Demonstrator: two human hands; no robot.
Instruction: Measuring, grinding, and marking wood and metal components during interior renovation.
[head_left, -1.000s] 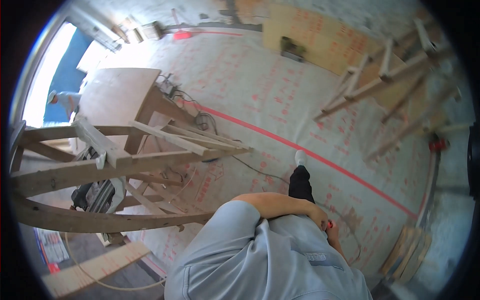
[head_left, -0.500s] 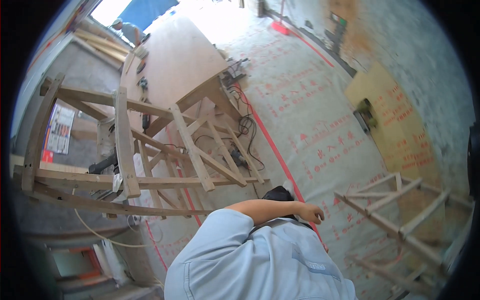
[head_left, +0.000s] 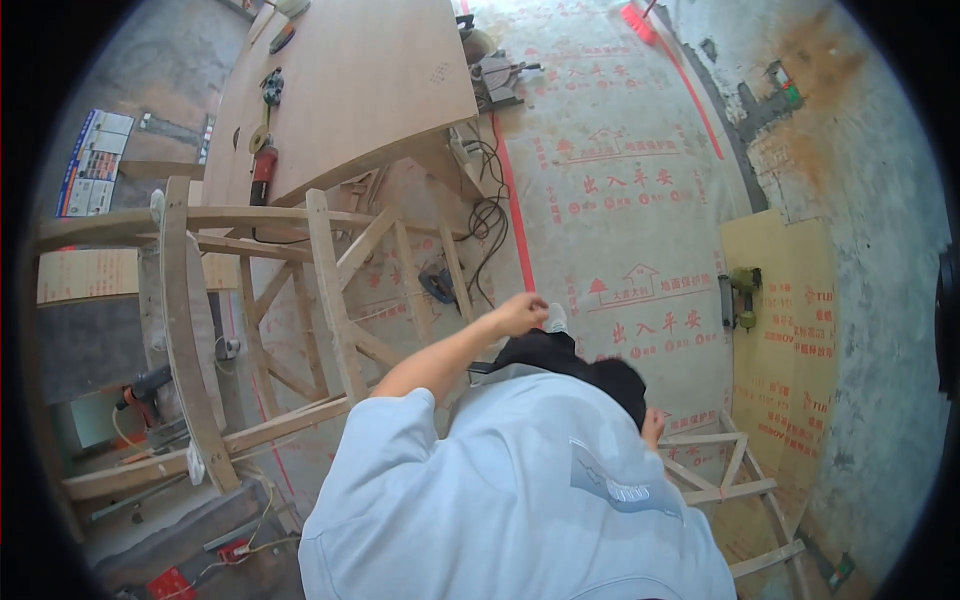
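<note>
My left hand (head_left: pixel 522 313) hangs in front of my body with its fingers curled in, and I see nothing in it. Low at my right side, part of my right hand (head_left: pixel 653 427) shows beside my dark trousers; most of its fingers are hidden. Left of my left arm stands a wooden trestle frame (head_left: pixel 335 290) with slanted braces; the left hand is apart from it. A second wooden frame (head_left: pixel 727 492) lies nearest to my right hand, on the right.
A plywood-topped bench (head_left: pixel 370 90) ahead bears a red angle grinder (head_left: pixel 263 172) and other tools. A saw (head_left: pixel 497 80) and black cables (head_left: pixel 487 215) lie beside it. On the right, an olive-green power tool (head_left: pixel 742 298) sits by a yellow board (head_left: pixel 780 340) along the wall.
My view has swung downward and I have moved forward past the trestle frame. My left arm has swung to the left. The person at the far end is out of view.
</note>
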